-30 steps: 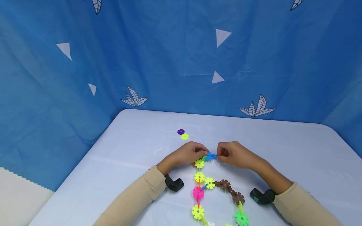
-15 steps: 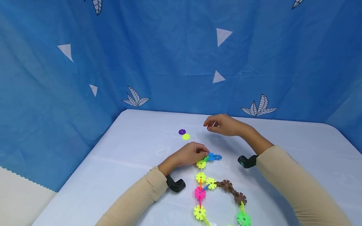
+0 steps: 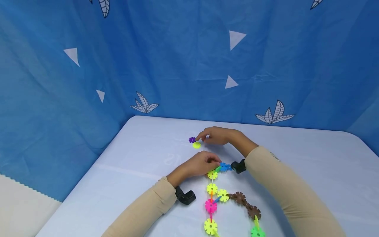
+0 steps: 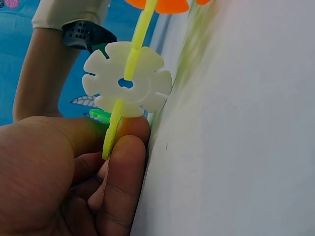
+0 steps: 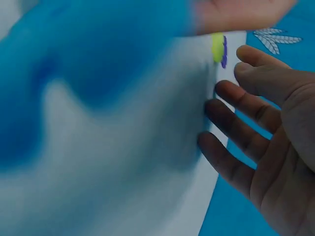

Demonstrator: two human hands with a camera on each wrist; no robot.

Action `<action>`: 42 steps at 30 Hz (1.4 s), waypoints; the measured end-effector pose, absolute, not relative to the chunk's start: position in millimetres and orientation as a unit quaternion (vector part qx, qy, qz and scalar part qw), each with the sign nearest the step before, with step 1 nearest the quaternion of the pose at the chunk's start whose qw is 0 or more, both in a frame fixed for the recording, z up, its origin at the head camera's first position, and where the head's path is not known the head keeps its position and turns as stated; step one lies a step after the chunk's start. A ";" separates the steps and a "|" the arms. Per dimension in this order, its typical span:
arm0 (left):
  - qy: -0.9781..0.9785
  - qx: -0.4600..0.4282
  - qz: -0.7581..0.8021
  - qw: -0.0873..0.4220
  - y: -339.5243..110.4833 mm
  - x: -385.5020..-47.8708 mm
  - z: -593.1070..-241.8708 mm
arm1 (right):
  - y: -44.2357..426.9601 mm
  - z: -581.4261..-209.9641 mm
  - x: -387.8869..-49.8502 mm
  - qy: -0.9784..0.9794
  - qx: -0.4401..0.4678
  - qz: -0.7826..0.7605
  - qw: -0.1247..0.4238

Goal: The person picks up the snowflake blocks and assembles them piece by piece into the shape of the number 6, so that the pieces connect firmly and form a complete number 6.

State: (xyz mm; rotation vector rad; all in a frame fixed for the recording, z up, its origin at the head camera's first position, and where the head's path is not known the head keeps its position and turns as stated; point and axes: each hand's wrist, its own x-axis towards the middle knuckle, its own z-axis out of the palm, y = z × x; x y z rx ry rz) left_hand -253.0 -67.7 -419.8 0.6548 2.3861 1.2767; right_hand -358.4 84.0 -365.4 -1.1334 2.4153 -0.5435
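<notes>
My left hand (image 3: 198, 163) pinches the top end of a chain of notched plastic flower discs, by the green disc (image 3: 218, 169) and the yellow disc (image 3: 212, 174). Two blue discs (image 3: 224, 167) stick out to the right of those fingers. In the left wrist view, a pale disc (image 4: 103, 73) stands above the fingertips, slotted to a yellow one (image 4: 112, 130) seen edge-on. My right hand (image 3: 217, 135) reaches across at the back, index finger beside the loose purple disc (image 3: 192, 140) and the loose yellow-green disc (image 3: 196, 145). Nothing shows in its grasp; its fingers look loosely bent in the right wrist view.
The chain runs toward the front of the white table (image 3: 148, 138), with a pink disc (image 3: 211, 206), brown discs (image 3: 253, 212) and a green disc (image 3: 258, 232) cut off at the bottom. A blue patterned cloth (image 3: 189, 65) hangs behind. Black cameras sit on both wrists.
My right hand has let go of the blue discs, lifted away, and moved back and left to the two loose discs. The left hand stays at the chain's top.
</notes>
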 end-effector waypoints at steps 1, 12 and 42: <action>0.843 0.233 0.451 0.178 -68.1 -253.0 -419.8 | 81.9 -366.8 -358.4 0.868 -0.411 -0.183 0.212; 0.840 0.226 0.460 0.178 -69.1 -251.8 -419.3 | 82.8 -365.7 -351.2 0.873 -0.406 -0.150 0.224; 0.849 0.217 0.449 0.173 -67.2 -250.4 -419.2 | 170.5 -383.5 -303.0 0.914 -0.339 -0.178 0.134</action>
